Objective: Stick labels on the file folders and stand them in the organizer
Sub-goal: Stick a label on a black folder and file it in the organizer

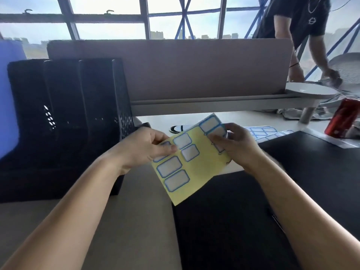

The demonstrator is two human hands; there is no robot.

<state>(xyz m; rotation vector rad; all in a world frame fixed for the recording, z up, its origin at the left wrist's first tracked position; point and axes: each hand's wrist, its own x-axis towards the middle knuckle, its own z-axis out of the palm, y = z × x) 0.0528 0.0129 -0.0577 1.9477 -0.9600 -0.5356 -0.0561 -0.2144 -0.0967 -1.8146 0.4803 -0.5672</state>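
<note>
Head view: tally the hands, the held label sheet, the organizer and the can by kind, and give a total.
Hands: 2 (left hand, right hand)
Yellow label sheet: 1
Black organizer: 1
Red can: 1
Total: 5

Bare desk (136, 221) lies open between the black organizer (64, 117) and what seems a red can (342, 119).

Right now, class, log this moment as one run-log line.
left hand: holds yellow label sheet | right hand: pinches its right side | black organizer: stands at left
</note>
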